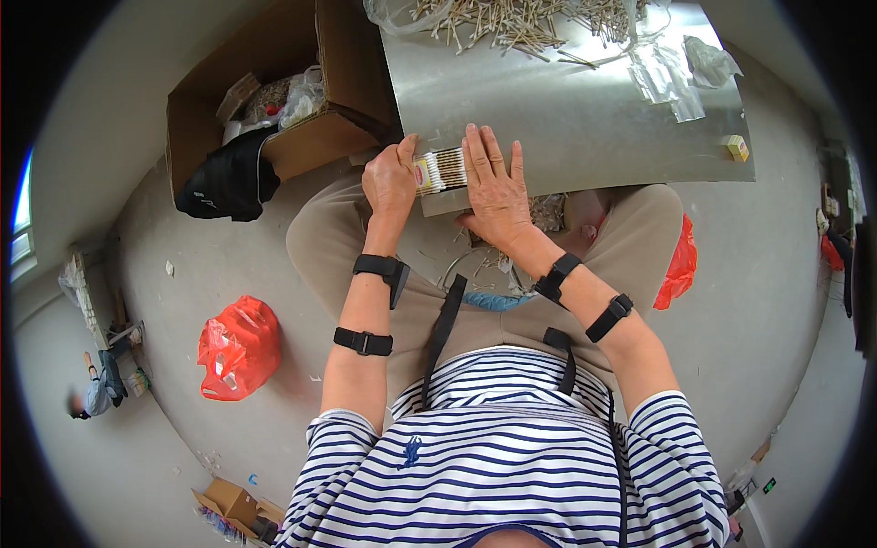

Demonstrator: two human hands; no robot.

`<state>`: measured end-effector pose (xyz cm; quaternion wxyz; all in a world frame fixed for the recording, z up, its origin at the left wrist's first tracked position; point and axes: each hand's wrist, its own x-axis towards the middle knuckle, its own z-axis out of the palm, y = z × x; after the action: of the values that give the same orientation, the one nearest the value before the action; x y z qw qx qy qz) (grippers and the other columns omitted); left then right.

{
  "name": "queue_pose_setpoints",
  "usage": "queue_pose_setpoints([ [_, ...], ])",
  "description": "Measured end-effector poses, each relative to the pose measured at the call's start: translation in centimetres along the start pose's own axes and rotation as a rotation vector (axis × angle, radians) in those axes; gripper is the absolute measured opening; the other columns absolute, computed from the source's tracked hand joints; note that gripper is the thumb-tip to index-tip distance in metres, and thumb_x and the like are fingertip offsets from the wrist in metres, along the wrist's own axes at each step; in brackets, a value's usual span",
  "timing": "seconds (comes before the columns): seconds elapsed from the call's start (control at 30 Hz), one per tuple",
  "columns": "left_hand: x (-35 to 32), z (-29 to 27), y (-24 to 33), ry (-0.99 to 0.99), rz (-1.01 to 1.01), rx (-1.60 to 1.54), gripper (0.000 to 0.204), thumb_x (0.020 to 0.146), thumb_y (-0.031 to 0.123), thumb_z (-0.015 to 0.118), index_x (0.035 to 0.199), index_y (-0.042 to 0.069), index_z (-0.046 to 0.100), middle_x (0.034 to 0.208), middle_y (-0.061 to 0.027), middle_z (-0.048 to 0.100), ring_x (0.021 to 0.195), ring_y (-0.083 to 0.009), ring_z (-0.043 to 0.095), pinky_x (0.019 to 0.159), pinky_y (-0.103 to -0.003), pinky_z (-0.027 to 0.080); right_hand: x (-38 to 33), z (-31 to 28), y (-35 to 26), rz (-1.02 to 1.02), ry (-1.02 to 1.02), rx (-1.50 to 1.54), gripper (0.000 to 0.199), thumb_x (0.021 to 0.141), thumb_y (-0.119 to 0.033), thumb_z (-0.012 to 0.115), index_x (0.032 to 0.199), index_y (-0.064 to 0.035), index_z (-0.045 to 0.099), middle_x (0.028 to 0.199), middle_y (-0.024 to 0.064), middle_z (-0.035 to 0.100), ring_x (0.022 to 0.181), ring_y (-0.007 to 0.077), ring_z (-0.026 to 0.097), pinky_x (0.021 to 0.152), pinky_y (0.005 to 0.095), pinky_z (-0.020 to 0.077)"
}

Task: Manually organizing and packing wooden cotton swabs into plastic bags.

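Note:
A small pack of cotton swabs (446,169) lies at the near edge of the metal tabletop (566,132), its sticks side by side and a yellow and red label at its left end. My left hand (390,183) is closed on that labelled end, fingers curled and thumb up by the table edge. On the right end of the sticks rests my right hand (498,190), flat, with its fingers stretched out and the thumb apart. The palm hides that end of the pack. A heap of loose cotton swabs (512,26) covers the far part of the tabletop.
Clear plastic bags (665,80) and a small yellow box (737,148) lie at the right of the tabletop. Left of it stands an open cardboard box (352,78) with a black cloth (233,178) over its rim. A red plastic bag (239,349) sits on the floor.

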<state>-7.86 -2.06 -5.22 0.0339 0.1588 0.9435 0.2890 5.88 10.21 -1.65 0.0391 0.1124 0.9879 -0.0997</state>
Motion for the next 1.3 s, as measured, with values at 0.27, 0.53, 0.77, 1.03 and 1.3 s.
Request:
queue_pose_setpoints([
  [0.27,0.1,-0.2,0.2,-0.018,-0.007,0.009,0.05,0.096,0.05,0.051,0.082,0.006,0.071,0.079,-0.021,0.067,0.077,-0.0425,0.064,0.071,-0.05,0.051,0.4,0.1,-0.5,-0.047,0.029,0.037,0.121,0.057,-0.042,0.088,0.151,0.0006,0.025,0.161,0.0112,0.013,0.15,0.0287,0.015,0.119,0.0564,0.0125],
  [0.53,0.0,-2.1,0.2,-0.104,-0.023,0.052,0.051,0.096,0.052,0.051,0.083,0.006,0.069,0.078,-0.021,0.067,0.077,-0.0429,0.063,0.069,-0.05,0.049,0.3,0.3,-0.3,-0.033,0.035,0.052,0.124,0.056,-0.041,0.089,0.152,0.0012,0.022,0.161,0.012,0.014,0.15,0.0285,0.014,0.119,0.0561,0.0123],
  [0.77,-0.7,-1.2,-3.4,0.096,-0.25,-0.321,0.06,0.097,0.052,0.052,0.079,-0.003,0.065,0.074,-0.0246,0.063,0.069,-0.0444,0.056,0.067,-0.047,0.046,0.5,0.5,-0.8,-0.038,0.044,0.049,0.123,0.057,-0.042,0.088,0.152,0.0006,0.021,0.161,0.012,0.014,0.15,0.0284,0.013,0.119,0.0564,0.0133],
  [1.03,-0.6,-0.3,-3.1,0.049,-0.284,-0.389,0.063,0.098,0.049,0.051,0.073,-0.007,0.062,0.069,-0.0271,0.058,0.063,-0.0437,0.053,0.065,-0.047,0.045,0.7,0.3,-0.9,-0.052,0.045,0.022,0.123,0.057,-0.041,0.088,0.152,0.0007,0.023,0.162,0.0102,0.013,0.15,0.0293,0.012,0.118,0.0585,0.0138],
  [1.3,-0.8,-0.1,-2.9,0.048,-0.284,-0.414,0.059,0.098,0.046,0.053,0.075,-0.008,0.062,0.07,-0.0277,0.059,0.064,-0.0433,0.054,0.065,-0.046,0.046,1.2,0.6,-1.8,-0.067,0.019,0.004,0.121,0.058,-0.042,0.087,0.151,0.0011,0.024,0.162,0.0101,0.013,0.15,0.0293,0.012,0.118,0.0607,0.0132],
])
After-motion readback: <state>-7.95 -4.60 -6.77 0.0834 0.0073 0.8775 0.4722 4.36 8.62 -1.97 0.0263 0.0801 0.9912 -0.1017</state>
